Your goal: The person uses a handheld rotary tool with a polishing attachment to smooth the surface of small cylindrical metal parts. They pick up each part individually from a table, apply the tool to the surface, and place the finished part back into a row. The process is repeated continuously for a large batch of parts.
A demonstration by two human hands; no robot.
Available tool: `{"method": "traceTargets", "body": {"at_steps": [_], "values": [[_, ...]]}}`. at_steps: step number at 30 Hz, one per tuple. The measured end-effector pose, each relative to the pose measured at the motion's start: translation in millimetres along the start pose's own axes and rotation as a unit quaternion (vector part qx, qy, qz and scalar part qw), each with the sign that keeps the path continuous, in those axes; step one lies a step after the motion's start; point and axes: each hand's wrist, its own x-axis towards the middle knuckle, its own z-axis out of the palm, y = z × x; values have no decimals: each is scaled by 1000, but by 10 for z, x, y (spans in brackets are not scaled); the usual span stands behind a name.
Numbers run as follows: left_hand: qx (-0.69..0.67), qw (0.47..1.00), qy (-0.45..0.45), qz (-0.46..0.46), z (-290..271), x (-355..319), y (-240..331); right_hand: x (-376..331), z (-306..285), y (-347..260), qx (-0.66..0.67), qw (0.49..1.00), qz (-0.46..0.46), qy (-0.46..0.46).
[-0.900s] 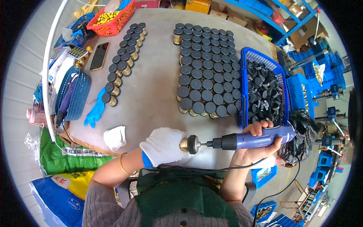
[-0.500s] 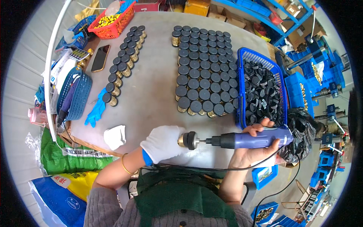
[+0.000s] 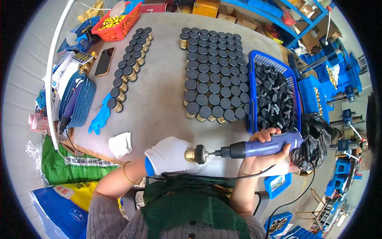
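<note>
My left hand (image 3: 169, 155), in a white glove, is closed around a brass fitting with a black cap (image 3: 201, 154), held sideways with the cap facing right. My bare right hand (image 3: 267, 153) grips a purple electric screwdriver (image 3: 264, 146), its fingers wrapped round the body. The driver's thin bit points left and meets the middle of the cap. A black cord runs from the tool across my lap. Beyond my hands stands a dense block of black-capped brass fittings (image 3: 215, 77). A second, narrower group of capped fittings (image 3: 129, 71) slants away on the left.
A blue basket of loose black caps (image 3: 250, 93) stands right of the block. A black plastic bag (image 3: 314, 139) lies beside it. On the left are a phone (image 3: 104, 61), blue gloves (image 3: 99, 119), a white cloth (image 3: 119, 145) and a red basket (image 3: 136, 18) with yellow-black parts.
The purple screwdriver has tilted, its rear end now higher and its tip slightly lower. The capped fitting has dropped a little and turned, showing more brass. My left hand has shifted slightly left.
</note>
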Motion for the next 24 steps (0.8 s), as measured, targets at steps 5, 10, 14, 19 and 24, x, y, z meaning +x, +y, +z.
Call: {"method": "traceTargets", "body": {"at_steps": [5, 10, 14, 19, 24], "values": [[133, 987, 81, -44, 35, 61, 64, -19, 25, 72, -32, 999, -19, -24], [153, 978, 133, -46, 86, 86, -70, -12, -61, 184, -55, 998, -7, -13], [151, 980, 124, -32, 92, 64, -311, -25, 81, 279, -68, 997, -22, 5], [137, 937, 318, 34, -735, -8, -667, 109, 74, 69, -40, 997, -38, -56], [336, 865, 366, -74, -1281, 34, -1195, 50, 104, 172, -64, 997, -30, -43]]}}
